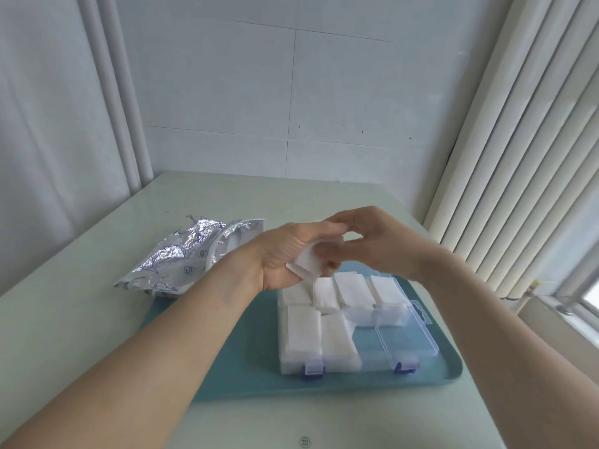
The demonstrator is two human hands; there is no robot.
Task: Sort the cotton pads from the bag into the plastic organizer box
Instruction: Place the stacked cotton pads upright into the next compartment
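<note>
White cotton pads (309, 260), a small stack, are gripped in the curled fingers of the left hand (288, 254) above the far edge of the clear plastic organizer box (418, 345). Right hand (372, 241) pinches the top of that stack. Six compartments of the box hold pads; the two at its near right corner do not. Box sits on a teal tray (233, 361). Crinkled silver foil bag (181, 257) lies at the tray's far left corner, on the pale table (81, 319).
</note>
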